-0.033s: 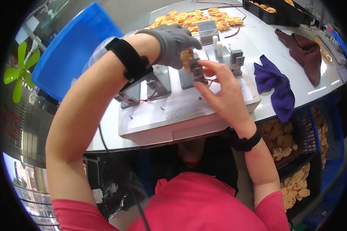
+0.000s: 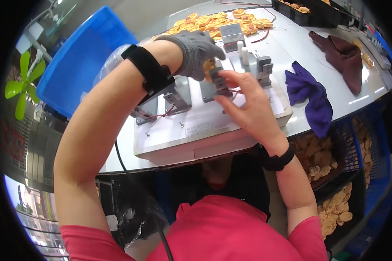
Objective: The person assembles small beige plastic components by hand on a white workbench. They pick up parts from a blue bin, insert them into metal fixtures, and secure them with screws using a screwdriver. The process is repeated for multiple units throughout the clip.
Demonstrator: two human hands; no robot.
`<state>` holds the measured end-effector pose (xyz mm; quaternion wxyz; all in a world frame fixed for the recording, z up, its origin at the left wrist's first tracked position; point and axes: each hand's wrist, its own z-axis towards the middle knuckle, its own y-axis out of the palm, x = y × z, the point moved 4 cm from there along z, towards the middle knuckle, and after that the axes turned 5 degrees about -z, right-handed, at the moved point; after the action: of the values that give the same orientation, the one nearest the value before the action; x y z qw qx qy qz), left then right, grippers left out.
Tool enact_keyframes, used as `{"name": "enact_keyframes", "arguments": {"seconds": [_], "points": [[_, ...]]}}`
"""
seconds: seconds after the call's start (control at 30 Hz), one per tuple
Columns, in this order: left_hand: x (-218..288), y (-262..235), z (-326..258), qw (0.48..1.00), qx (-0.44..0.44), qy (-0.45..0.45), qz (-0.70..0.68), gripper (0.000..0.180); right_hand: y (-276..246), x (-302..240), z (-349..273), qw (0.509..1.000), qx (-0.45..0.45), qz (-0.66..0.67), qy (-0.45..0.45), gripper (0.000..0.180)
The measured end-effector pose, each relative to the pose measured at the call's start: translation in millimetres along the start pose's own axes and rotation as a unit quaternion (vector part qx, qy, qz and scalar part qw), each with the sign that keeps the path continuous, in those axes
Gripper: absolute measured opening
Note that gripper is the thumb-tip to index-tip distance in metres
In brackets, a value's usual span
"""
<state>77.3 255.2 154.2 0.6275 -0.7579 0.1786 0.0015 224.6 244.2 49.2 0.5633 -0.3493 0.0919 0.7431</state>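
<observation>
My left hand [image 2: 200, 52], in a grey knitted glove, reaches over a white fixture box [image 2: 170, 150]. Its fingers are bent around a small orange-yellow part [image 2: 208, 69], partly hidden by the glove. The part sits against a dark grey metal block [image 2: 221, 81] standing on a grey plate on the box. My bare right hand [image 2: 252, 104] is at that same block from the right, index finger on its upper side and thumb near its lower front. Red wires run from the block's base under my fingers. A second upright block [image 2: 264, 69] stands to the right.
Orange-yellow parts [image 2: 196, 24] lie heaped behind a small panel meter [image 2: 231, 35]. White posts [image 2: 245, 55] stand on the box. A blue bin [image 2: 87, 56] is at left, purple cloth [image 2: 309, 98] and brown cloth [image 2: 342, 61] at right. Crates of parts [image 2: 337, 211] sit below the table edge.
The view has shifted slightly, and the black cable at lower left sits differently. My hands keep nearly the same place at the block.
</observation>
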Motion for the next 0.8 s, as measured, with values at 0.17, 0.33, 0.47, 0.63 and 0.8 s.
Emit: {"name": "enact_keyframes", "arguments": {"seconds": [0.17,0.33,0.47,0.63,0.8], "points": [[6,10,22,0.997,-0.070,0.017,0.024,0.047,-6,5,2,0.998,-0.043,0.053,0.014,0.042],[8,2,22,0.993,-0.032,0.014,0.111,0.033,-9,1,7,0.994,-0.081,0.066,0.018,0.036],[-18,-27,-13,0.992,0.030,0.012,0.121,0.035,3,-4,3,0.992,-0.081,0.083,0.052,0.033],[-49,-63,-155,0.960,0.180,-0.131,-0.171,0.042,-9,18,-6,0.995,-0.072,-0.004,0.073,0.039],[-122,44,-392,0.876,0.143,-0.451,-0.099,0.047,-12,40,-12,0.990,-0.111,-0.008,0.088,0.042]]}}
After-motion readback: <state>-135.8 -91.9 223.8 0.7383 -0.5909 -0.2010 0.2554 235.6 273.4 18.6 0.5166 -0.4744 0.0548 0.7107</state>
